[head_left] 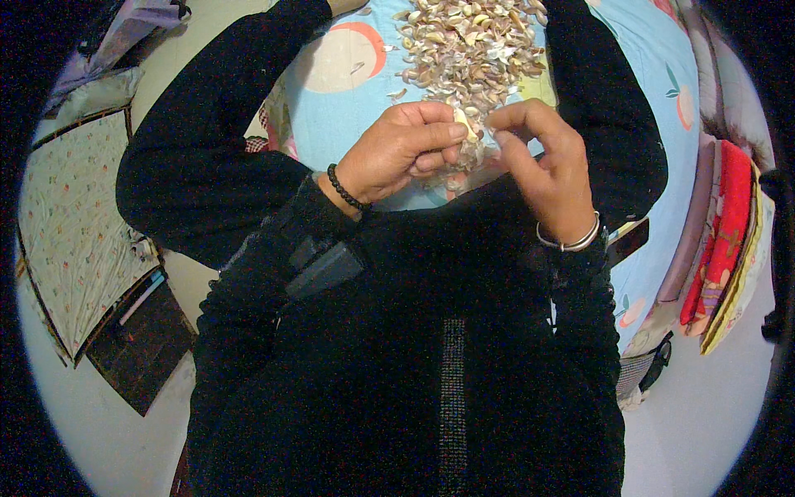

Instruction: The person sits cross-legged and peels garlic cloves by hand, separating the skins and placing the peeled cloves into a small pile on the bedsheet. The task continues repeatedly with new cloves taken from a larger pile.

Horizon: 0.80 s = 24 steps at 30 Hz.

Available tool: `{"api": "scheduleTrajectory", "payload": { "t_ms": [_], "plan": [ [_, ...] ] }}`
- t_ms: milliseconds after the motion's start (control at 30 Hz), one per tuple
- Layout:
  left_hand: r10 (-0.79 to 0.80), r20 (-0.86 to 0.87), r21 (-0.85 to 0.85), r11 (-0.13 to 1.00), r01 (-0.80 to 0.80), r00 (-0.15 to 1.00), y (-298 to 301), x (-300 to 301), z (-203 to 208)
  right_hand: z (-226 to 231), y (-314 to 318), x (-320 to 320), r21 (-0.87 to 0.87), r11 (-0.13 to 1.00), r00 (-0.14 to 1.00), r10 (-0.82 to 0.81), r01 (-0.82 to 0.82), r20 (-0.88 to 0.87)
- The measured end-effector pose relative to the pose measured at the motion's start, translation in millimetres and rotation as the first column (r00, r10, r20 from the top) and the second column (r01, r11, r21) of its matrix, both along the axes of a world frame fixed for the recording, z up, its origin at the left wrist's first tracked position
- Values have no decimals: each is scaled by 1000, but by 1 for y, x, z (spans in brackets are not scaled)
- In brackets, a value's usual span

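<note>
Between the thumb and fingers of my left hand (410, 145) is a pale garlic clove (465, 124), its tip pointing up. My right hand (546, 161) is just to its right, thumb and forefinger drawn together in a pinch. Whatever sits between those fingertips is too small to make out. Beyond both hands spreads a heap of garlic cloves (472, 45), many in brownish or purplish skin, mixed with papery white peelings. Loose skins (476, 156) also lie under and between my hands.
The garlic lies on a blue patterned cloth (356, 116) between my black-sleeved legs. Folded red and yellow textiles (725, 240) are stacked at the right. A flower-patterned cloth panel (91, 215) and a dark board (141, 340) stand at the left.
</note>
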<state>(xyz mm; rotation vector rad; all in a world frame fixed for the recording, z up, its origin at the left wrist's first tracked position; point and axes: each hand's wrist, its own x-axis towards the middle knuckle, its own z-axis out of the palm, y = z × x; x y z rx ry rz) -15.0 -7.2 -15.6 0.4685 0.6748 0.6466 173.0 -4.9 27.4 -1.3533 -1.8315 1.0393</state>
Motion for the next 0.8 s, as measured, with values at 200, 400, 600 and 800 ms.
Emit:
{"api": "scheduleTrajectory", "payload": {
  "t_ms": [200,400,600,800],
  "plan": [
    [0,11,-20,1000,0,1000,-1,-2,-5,4,-4,-8,184,971,973,111,-149,202],
    [-14,102,-54,998,20,995,-3,-3,-8,2,-5,-10,266,942,952,131,-207,278],
    [-45,145,-33,998,50,988,-5,-1,-6,-3,-10,-13,318,939,958,41,-134,284],
    [-154,183,-6,987,158,971,-1,-5,3,1,3,9,322,912,910,-337,253,240]
  ]
}}
